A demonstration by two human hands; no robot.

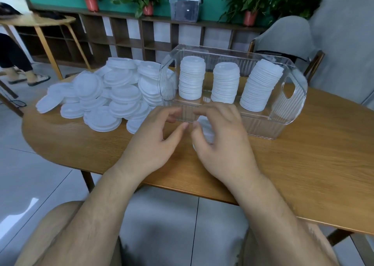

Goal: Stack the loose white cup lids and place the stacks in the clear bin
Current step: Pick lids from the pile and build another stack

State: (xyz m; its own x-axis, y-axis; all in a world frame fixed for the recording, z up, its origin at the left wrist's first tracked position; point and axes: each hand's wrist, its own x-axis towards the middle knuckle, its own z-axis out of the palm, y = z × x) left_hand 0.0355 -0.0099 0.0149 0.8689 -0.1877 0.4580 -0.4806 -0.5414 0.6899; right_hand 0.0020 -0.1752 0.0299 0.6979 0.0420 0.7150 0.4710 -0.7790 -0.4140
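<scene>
We see the clear bin standing on the wooden bench, its ribbed walls upright and a cut-out handle in each end. Inside it stand three stacks of white lids in a row along the back wall. The two on the left of the bin are upright. The one at the right end leans a little toward the right handle.

Just in front of the bin's near wall, our right hand holds a small stack of white lids. Its fingers curl over the top of the stack and the thumb closes on the near side, so most of the stack is hidden. We cannot tell whether the stack touches the bench.

Our left hand hovers just beside it, in front of the bin's left corner. Its fingers are loosely bent and hold nothing. The tip of its thumb is close to the right thumb, but the two are apart.

To the left of the bin lies the pile of loose lids, heaped in short, uneven piles that run right up to the bin's left end.

Behind the bin's right end stands a grey chair. Farther behind the bin, a low dark shelf carries potted plants.
</scene>
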